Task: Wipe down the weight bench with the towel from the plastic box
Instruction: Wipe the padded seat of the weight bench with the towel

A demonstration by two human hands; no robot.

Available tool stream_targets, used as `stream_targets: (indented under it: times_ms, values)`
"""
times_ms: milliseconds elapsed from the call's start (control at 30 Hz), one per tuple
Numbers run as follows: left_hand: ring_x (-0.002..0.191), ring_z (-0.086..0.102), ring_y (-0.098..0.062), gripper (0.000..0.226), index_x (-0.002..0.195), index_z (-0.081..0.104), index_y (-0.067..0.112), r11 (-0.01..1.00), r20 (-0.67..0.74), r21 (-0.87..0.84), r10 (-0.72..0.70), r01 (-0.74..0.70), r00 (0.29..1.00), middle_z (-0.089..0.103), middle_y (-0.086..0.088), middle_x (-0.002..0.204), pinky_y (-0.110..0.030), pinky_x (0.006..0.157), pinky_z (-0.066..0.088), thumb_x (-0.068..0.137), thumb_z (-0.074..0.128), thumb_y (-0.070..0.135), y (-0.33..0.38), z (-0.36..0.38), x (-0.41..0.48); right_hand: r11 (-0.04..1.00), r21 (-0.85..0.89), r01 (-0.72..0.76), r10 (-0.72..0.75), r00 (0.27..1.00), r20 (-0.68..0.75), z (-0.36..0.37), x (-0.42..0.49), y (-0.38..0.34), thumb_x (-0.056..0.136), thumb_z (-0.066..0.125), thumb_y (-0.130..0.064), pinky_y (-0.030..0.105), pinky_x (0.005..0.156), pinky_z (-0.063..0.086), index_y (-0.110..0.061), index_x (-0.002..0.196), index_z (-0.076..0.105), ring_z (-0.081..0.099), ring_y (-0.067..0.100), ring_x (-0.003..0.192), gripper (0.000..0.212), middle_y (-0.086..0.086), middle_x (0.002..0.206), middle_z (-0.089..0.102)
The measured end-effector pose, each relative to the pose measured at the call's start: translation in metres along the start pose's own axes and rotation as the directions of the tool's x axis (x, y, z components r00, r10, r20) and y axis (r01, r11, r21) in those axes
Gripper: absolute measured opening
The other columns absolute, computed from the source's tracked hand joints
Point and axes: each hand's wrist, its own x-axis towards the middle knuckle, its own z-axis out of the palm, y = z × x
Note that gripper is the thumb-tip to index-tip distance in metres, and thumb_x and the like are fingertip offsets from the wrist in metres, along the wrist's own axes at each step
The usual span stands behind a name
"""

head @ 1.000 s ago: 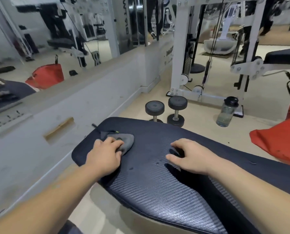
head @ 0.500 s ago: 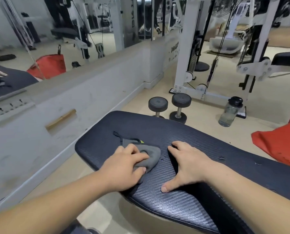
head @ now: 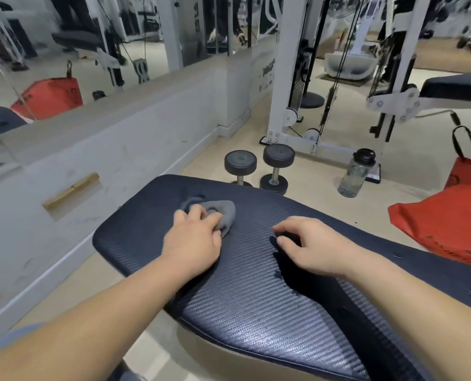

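The weight bench (head: 251, 298) has a dark blue ribbed pad that fills the lower middle of the head view. A small grey towel (head: 223, 213) lies bunched on the pad near its far end. My left hand (head: 193, 240) grips the towel with curled fingers and presses it onto the pad. My right hand (head: 311, 248) rests on the pad to the right, fingertips bent down onto the surface, holding nothing. A few water drops sit on the pad near my right wrist. The plastic box is not in view.
Two black dumbbells (head: 259, 167) stand on the floor just beyond the bench. A clear water bottle (head: 356, 174) stands right of them. A red bag (head: 454, 218) lies at the right. A white cable machine (head: 292, 78) rises behind, and a mirrored low wall (head: 113, 149) runs along the left.
My left hand has slid the towel back away from me toward the far end of the pad. My right hand has stayed on the pad, its fingers now more bent.
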Motion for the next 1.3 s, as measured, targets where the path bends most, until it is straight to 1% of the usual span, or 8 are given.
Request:
stream_targets:
  times_ms: [167, 333, 500, 633, 800, 967, 1133, 1300]
  values:
    - [0.110, 0.039, -0.017, 0.043, 0.135, 0.046, 0.054, 0.884, 0.090, -0.137, 0.460, -0.447, 0.883, 0.043, 0.019, 0.127, -0.037, 0.087, 0.051, 0.092, 0.047, 0.049, 0.012, 0.008, -0.037, 0.997, 0.051, -0.056, 0.059, 0.996, -0.061, -0.002, 0.007, 0.003, 0.103, 0.049, -0.023, 0.031, 0.111, 0.045, -0.021, 0.129, 0.069, 0.060, 0.013, 0.126, 0.033, -0.007, 0.132, 0.069]
    - [0.113, 0.039, -0.026, 0.035, 0.131, 0.052, 0.040, 0.999, -0.050, -0.021, 0.042, -0.043, 0.998, 0.045, 0.005, 0.130, -0.040, 0.080, 0.053, 0.097, 0.047, 0.044, 0.018, 0.008, -0.002, 0.990, 0.091, -0.110, 0.115, 0.992, -0.045, -0.010, 0.006, 0.012, 0.105, 0.046, -0.039, 0.033, 0.099, 0.049, -0.022, 0.111, 0.074, 0.064, 0.013, 0.108, 0.033, -0.009, 0.114, 0.072]
    - [0.104, 0.041, -0.016, 0.036, 0.129, 0.052, 0.051, 0.904, 0.057, -0.144, 0.413, -0.402, 0.909, 0.043, 0.017, 0.118, -0.038, 0.079, 0.054, 0.092, 0.049, 0.049, 0.031, 0.013, -0.029, 0.965, 0.103, -0.241, 0.254, 0.958, -0.137, -0.013, 0.010, 0.049, 0.106, 0.041, -0.039, 0.037, 0.075, 0.042, -0.019, 0.071, 0.055, 0.057, 0.025, 0.082, 0.042, -0.001, 0.081, 0.059]
    - [0.113, 0.041, -0.025, 0.037, 0.132, 0.054, 0.040, 0.996, -0.010, -0.045, 0.083, -0.083, 0.997, 0.044, 0.005, 0.127, -0.038, 0.079, 0.052, 0.096, 0.048, 0.047, 0.045, 0.011, 0.000, 0.933, 0.100, -0.345, 0.356, 0.925, -0.133, -0.018, 0.004, 0.076, 0.107, 0.041, -0.029, 0.038, 0.088, 0.048, -0.009, 0.102, 0.069, 0.061, 0.031, 0.100, 0.035, 0.011, 0.107, 0.069]
    - [0.106, 0.040, -0.016, 0.035, 0.131, 0.049, 0.048, 0.915, 0.088, -0.099, 0.400, -0.392, 0.912, 0.039, 0.014, 0.119, -0.034, 0.078, 0.053, 0.096, 0.046, 0.051, 0.068, 0.016, -0.034, 0.892, 0.126, -0.435, 0.450, 0.882, -0.139, -0.027, -0.002, 0.094, 0.105, 0.040, -0.028, 0.036, 0.083, 0.048, -0.016, 0.092, 0.062, 0.063, 0.031, 0.095, 0.028, 0.008, 0.097, 0.068]
    - [0.112, 0.039, -0.026, 0.033, 0.128, 0.052, 0.031, 0.994, -0.005, 0.056, 0.093, -0.093, 0.996, 0.041, -0.001, 0.127, -0.037, 0.073, 0.048, 0.099, 0.044, 0.044, 0.087, 0.017, 0.000, 0.843, 0.097, -0.529, 0.537, 0.835, -0.117, -0.037, -0.019, 0.112, 0.105, 0.040, -0.029, 0.032, 0.077, 0.042, -0.015, 0.087, 0.062, 0.059, 0.030, 0.089, 0.032, 0.009, 0.095, 0.066]
    - [0.108, 0.039, -0.018, 0.035, 0.131, 0.046, 0.044, 0.902, 0.085, -0.062, 0.431, -0.427, 0.898, 0.038, 0.009, 0.121, -0.035, 0.078, 0.053, 0.097, 0.044, 0.050, 0.110, 0.027, -0.030, 0.860, 0.098, -0.501, 0.509, 0.856, -0.085, -0.049, -0.034, 0.122, 0.105, 0.041, -0.030, 0.030, 0.080, 0.043, -0.014, 0.109, 0.070, 0.058, 0.026, 0.091, 0.033, 0.007, 0.104, 0.069]
    - [0.102, 0.034, -0.021, 0.033, 0.129, 0.051, 0.036, 0.985, 0.011, 0.026, 0.171, -0.171, 0.985, 0.040, 0.000, 0.124, -0.036, 0.071, 0.044, 0.099, 0.044, 0.046, 0.139, 0.032, 0.005, 0.892, 0.077, -0.445, 0.451, 0.889, -0.075, -0.049, -0.047, 0.134, 0.104, 0.045, -0.026, 0.032, 0.083, 0.049, -0.013, 0.108, 0.074, 0.060, 0.026, 0.092, 0.032, 0.005, 0.106, 0.072]
